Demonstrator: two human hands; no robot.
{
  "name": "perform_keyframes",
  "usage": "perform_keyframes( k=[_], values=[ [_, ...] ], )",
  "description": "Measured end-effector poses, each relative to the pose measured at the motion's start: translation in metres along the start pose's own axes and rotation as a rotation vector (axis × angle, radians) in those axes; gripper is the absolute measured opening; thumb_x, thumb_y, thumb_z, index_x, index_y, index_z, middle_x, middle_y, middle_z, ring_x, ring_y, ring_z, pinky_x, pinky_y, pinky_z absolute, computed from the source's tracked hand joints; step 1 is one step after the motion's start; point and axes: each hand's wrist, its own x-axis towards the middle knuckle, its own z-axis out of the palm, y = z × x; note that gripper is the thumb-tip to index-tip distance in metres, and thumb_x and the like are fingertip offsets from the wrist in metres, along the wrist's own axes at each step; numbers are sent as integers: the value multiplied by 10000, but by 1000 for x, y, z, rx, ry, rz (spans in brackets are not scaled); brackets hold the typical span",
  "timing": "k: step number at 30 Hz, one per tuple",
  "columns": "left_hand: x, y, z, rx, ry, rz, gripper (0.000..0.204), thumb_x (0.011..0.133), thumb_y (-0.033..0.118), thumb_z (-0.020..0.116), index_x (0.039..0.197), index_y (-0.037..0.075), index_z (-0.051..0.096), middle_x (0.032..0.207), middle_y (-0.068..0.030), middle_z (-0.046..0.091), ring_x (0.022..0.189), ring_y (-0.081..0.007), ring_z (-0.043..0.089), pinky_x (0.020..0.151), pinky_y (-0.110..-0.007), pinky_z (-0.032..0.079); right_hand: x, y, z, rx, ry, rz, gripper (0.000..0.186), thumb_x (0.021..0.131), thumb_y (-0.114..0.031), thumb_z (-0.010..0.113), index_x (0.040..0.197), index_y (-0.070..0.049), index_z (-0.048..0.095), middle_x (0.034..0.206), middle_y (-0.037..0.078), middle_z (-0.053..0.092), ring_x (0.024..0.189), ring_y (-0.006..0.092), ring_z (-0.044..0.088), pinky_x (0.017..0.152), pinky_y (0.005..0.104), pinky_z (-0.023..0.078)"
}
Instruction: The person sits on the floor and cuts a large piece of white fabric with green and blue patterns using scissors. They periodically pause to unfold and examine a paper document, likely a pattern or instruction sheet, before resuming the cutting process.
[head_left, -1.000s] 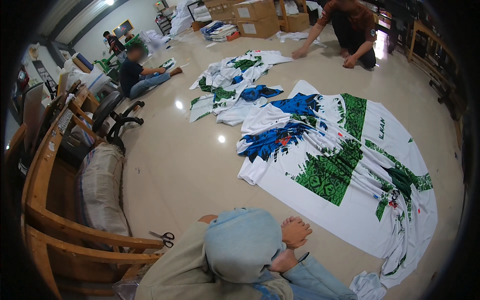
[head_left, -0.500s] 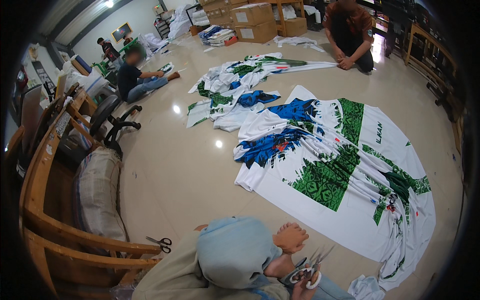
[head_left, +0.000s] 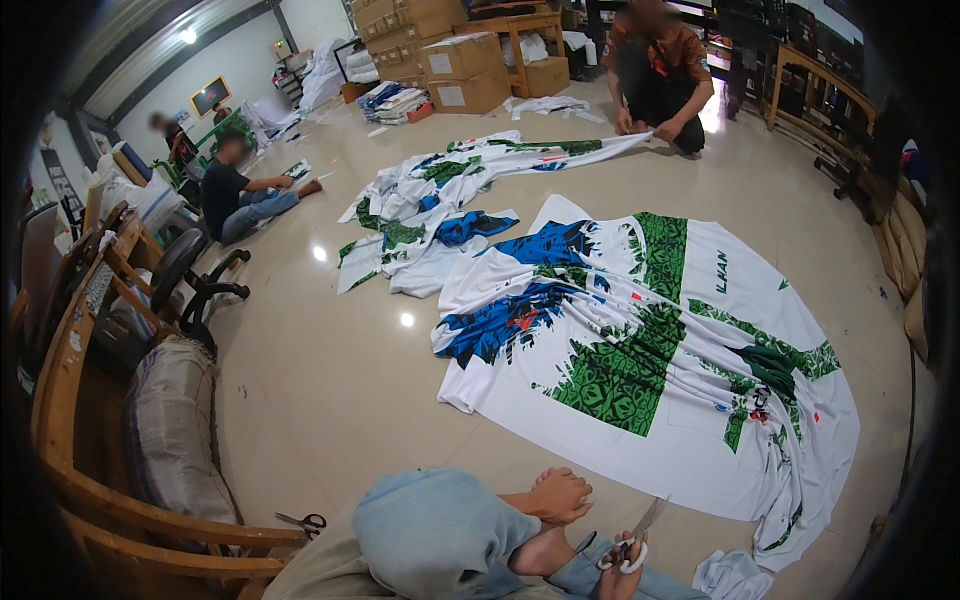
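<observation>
My right hand (head_left: 620,578), low in the view, is wrapped round the white-ringed handles of metal scissors (head_left: 655,513). Their blades point up and right toward the large white fabric panels (head_left: 590,445), which carry green and blue prints and lie in folds on the floor. From behind my raised knee (head_left: 430,530) in light blue jeans comes my left forearm. Its hand (head_left: 562,495) has its fingers curled by my bare foot (head_left: 545,552); whether they grip anything is unclear. A small crumpled white cloth (head_left: 735,577) lies right of the scissors.
Dark-handled scissors (head_left: 312,522) lie left of my knee by a wooden frame (head_left: 180,520). A crouching person (head_left: 660,70) holds the end of another printed fabric heap (head_left: 400,205). Another person (head_left: 235,190) sits far left, near an office chair (head_left: 190,275). Cardboard boxes (head_left: 465,75) stand behind.
The view has shifted, so the scene sits farther left and mostly lower. My right hand's scissors show less opened out. The crouching person's hands have moved apart on the fabric end.
</observation>
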Motion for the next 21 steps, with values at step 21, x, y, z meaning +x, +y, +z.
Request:
perform_keyframes(
  k=[21],
  values=[
    [-2, 1, 4, 20, 16, -14, 335, 893, 387, 627, 906, 56, 672, 856, -167, 662, 828, -381, 642, 770, -517, 480, 6, -9, 0, 254, -22, 204, 339, 1061, -309, 555, 1367, -163, 562, 1128, 36, 653, 870, 152, 582, 706, 325, 488]
  ],
)
